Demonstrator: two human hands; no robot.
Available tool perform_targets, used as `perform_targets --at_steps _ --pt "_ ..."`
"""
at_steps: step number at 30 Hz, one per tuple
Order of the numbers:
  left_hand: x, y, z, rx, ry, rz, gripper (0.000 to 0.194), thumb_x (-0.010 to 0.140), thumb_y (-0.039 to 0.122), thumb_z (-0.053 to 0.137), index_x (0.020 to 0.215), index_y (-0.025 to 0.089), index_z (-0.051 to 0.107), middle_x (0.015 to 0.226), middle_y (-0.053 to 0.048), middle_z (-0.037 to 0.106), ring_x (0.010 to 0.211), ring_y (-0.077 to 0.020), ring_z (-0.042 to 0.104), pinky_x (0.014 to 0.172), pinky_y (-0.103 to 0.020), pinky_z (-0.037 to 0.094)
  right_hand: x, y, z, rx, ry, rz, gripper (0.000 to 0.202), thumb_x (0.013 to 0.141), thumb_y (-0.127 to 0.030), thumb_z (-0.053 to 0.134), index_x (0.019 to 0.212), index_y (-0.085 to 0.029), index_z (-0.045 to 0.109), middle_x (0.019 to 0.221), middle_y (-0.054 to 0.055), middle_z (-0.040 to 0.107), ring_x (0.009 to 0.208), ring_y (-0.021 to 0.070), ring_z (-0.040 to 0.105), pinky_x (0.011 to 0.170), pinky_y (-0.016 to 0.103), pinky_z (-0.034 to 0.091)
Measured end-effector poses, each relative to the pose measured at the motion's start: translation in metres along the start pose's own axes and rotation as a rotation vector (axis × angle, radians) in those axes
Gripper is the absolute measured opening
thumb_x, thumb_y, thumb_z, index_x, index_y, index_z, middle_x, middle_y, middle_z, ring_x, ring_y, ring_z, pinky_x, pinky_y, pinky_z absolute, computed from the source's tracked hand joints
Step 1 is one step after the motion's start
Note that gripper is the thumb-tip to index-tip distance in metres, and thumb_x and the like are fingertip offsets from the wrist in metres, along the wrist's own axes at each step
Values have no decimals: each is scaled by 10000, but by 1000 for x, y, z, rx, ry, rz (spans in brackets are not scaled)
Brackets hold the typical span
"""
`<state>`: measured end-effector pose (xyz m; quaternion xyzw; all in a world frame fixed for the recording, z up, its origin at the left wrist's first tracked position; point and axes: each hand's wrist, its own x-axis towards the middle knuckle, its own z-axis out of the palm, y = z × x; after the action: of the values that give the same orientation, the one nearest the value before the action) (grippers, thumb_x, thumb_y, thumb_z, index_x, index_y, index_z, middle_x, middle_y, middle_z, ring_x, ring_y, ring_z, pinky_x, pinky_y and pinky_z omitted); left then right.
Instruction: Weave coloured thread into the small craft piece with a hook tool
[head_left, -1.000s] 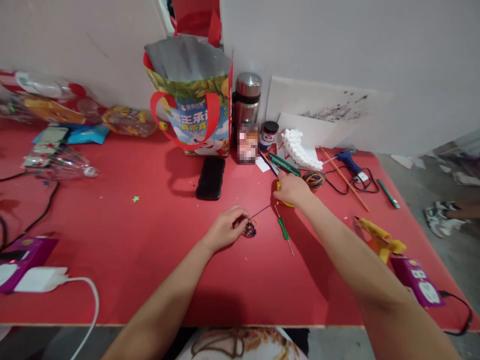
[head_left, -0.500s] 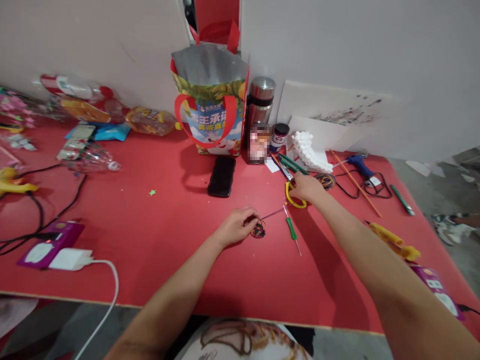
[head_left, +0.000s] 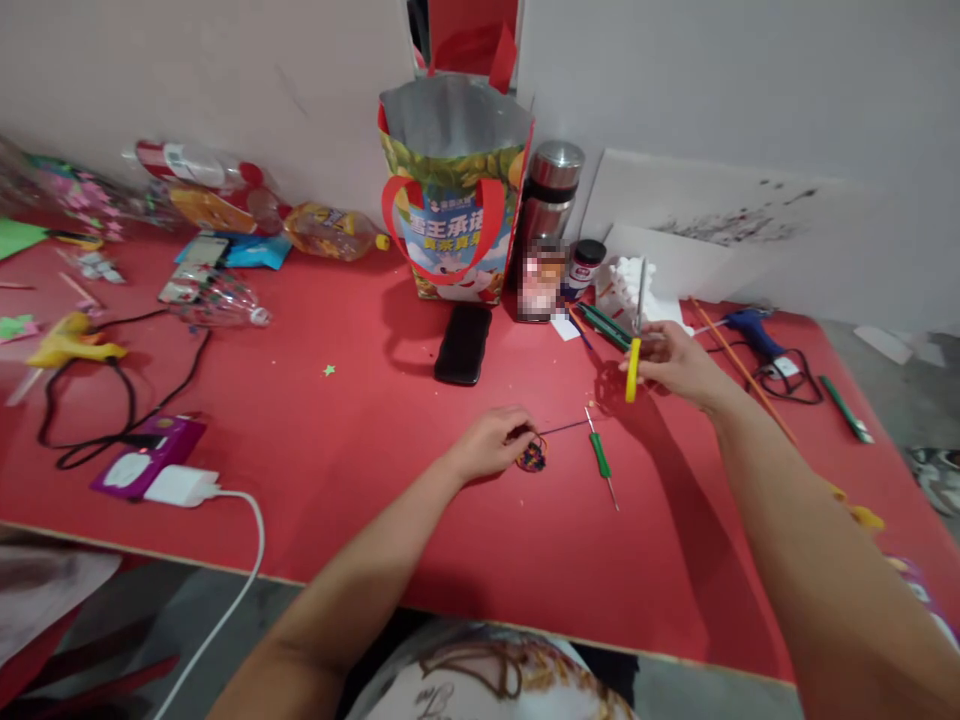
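Note:
My right hand (head_left: 671,365) holds a pair of scissors (head_left: 634,370) by the yellow handles, lifted over the table with the blades pointing up and away from me. Near the middle of the table my left hand (head_left: 495,442) is closed, its fingertips on a small round piece of multicoloured crochet work (head_left: 532,456). From that piece a dark strand of yarn (head_left: 568,426) runs to the right. A crochet hook with a green handle (head_left: 600,455) lies just right of the piece, apart from both hands.
A black phone (head_left: 463,345) lies before a colourful bag (head_left: 457,190). A steel thermos (head_left: 555,185) and dark jar (head_left: 585,268) stand right of it. A yellow glue gun (head_left: 75,342) and purple power strip (head_left: 154,457) are at left, a blue glue gun (head_left: 750,330) at right.
My right hand has picked the scissors up off the table and tilted them upright. The left hand keeps its place on the crochet piece. The camera view has turned slightly left.

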<state>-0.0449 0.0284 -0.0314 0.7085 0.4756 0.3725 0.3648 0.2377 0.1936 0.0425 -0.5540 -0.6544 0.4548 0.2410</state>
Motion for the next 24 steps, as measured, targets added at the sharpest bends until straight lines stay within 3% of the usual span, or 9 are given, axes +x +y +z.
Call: perform_targets --at_steps 2,4,7,9,12,15,17,24 --pt "0 -1 0 -30 11 -27 94 940 218 621 911 184 703 852 -46 706 718 -157 608 694 -292 472 -4 -3 1 214 105 -135 694 648 -309 849 1225 -259 465 949 13 666 813 216 691 697 354 567" --pt "0 -2 0 -69 26 -54 95 939 236 633 899 180 698 839 -51 714 733 -165 629 693 -294 484 -7 -7 1 264 158 -204 736 702 -397 839 1309 -337 426 1009 5 665 878 228 677 699 354 536" --pt "1 -3 0 -134 48 -96 102 937 245 638 893 175 697 836 -58 729 745 -170 656 697 -301 511 -12 -15 -1 327 72 -293 725 837 -460 766 1429 -451 346 1043 8 684 926 254 647 665 354 471" --pt "1 -3 0 -180 58 -124 105 931 248 645 882 173 700 837 -61 737 738 -167 666 696 -303 527 -16 -21 -2 412 195 -347 618 847 -511 756 1373 -446 438 1004 8 655 885 254 620 664 367 460" --pt "0 -4 2 -251 84 -172 104 912 258 675 858 172 699 824 -59 741 712 -155 668 665 -288 535 -25 -31 0 439 204 -331 573 814 -691 707 1288 -432 516 989 35 632 841 269 570 685 407 464" --pt "0 -5 4 -348 110 -238 122 921 287 669 880 173 680 783 -52 744 604 -129 645 540 -244 502 -45 -37 6 395 133 -269 701 816 -899 453 1283 -382 533 959 68 622 781 278 541 657 414 443" --pt "1 -5 5 -424 130 -282 147 931 321 654 909 176 651 755 -47 746 527 -121 626 462 -230 480 -65 -35 13 389 -3 -213 822 816 -962 327 1291 -328 549 903 69 624 715 258 549 626 394 433" --pt "6 -5 -4 -591 219 -351 251 885 393 717 929 174 602 768 -66 776 461 -114 622 417 -236 521 -140 5 48 586 -481 -4 976 836 -982 170 1177 -193 632 809 99 694 530 186 512 492 319 299"
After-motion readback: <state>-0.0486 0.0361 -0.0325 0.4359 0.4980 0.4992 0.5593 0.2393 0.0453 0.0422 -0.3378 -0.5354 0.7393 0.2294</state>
